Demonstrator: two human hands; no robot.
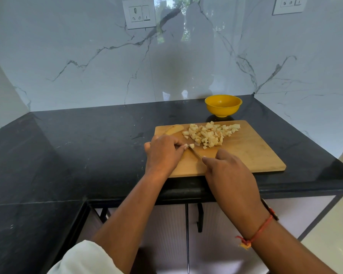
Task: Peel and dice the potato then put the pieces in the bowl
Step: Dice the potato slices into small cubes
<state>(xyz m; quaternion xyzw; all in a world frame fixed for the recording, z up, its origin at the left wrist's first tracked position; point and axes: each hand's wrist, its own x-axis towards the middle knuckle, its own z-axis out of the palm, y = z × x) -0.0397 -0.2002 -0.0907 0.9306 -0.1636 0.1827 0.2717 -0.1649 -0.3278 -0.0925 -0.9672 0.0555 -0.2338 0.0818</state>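
Near-left part of the cutting board (246, 155): the left hand (164, 153) is curled, its fingertips pinching a small potato stub (186, 146) against the wood. We take the tucked knuckles as keeping the fingers out of the blade's way.

At the board's far-left corner lies a pale strip, likely peel (174, 129), set aside from the cutting.

The knife (194, 152) has its tip down at the stub. The right hand (230, 175) is closed round the handle, forefinger along the spine for control.

The diced potato (210, 133) is heaped along the far edge, away from the working area. The yellow bowl (223, 105) stands on the counter just beyond that edge, handy to the heap; we see no pieces in it.

We judge dicing nearly done, transfer not begun.
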